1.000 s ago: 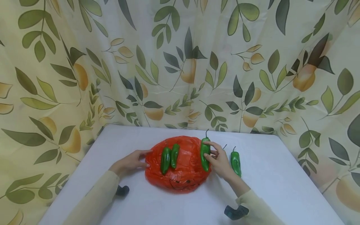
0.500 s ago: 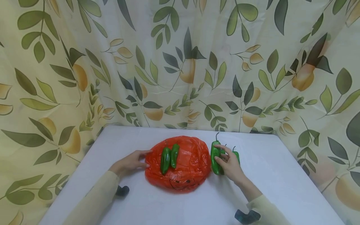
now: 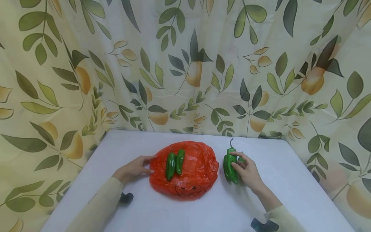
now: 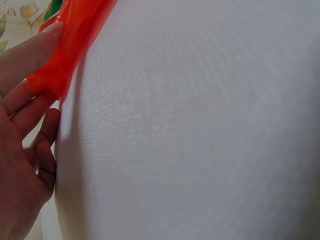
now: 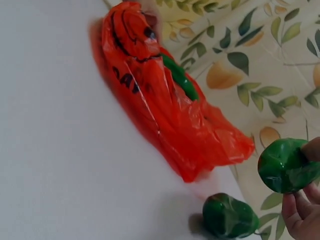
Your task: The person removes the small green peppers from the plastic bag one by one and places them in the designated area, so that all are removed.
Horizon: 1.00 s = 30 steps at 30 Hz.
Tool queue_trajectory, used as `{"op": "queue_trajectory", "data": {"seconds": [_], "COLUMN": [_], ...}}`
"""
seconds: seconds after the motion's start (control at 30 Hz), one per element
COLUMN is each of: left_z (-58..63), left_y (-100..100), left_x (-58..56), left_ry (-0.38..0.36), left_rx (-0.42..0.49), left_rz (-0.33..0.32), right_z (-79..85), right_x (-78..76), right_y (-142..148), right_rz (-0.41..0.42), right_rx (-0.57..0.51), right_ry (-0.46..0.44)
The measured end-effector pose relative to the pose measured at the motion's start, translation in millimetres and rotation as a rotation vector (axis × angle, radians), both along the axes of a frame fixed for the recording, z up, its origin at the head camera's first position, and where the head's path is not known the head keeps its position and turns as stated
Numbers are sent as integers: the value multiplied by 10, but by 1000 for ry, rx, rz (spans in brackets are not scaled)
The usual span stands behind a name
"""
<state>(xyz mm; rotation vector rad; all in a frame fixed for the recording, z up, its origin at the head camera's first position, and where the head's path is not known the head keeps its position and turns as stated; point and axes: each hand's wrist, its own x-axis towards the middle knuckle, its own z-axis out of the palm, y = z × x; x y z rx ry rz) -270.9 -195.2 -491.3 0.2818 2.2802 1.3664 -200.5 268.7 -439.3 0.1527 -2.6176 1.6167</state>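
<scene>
A crumpled red plastic bag (image 3: 200,161) with black printing lies on the table. Its left edge is pinched by my left hand (image 3: 133,168), thumb on top and fingers beneath in the left wrist view. On the bag, side by side, lie two green peppers (image 3: 171,166). To the right of the bag, my right hand (image 3: 248,172) holds a long-stemmed green pepper (image 3: 231,158) between thumb and fingers. Close behind it another green pepper (image 3: 225,167) lies on the table, partly covered. A further green pepper (image 3: 241,159) is mostly hidden by my right fingers.
The white tabletop (image 3: 179,216) ends at a back edge against a patterned curtain (image 3: 185,71) with leaves and fruit. Dark wrist devices (image 3: 126,197) sit at both sleeves.
My right hand has carried its green pepper rightward, from over the bag's right edge to beside the loose peppers. My left hand and the bag stay in place.
</scene>
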Motion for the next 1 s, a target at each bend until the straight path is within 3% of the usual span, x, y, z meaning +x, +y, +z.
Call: {"op": "queue_trajectory", "data": {"seconds": [0.27,0.57,1.0], "left_z": [-26,-20,1], "left_y": [4,7,8], "left_x": [0,4,10], "left_ry": [-2,10,28], "left_rx": [-26,-37,-50], "left_rz": [23,23,8], "right_z": [15,44,-25], "right_x": [81,142,111], "right_y": [206,417,684], "right_rz": [-27,-60,-95], "right_rx": [26,79,65], "right_ry": [-42,-5,1]}}
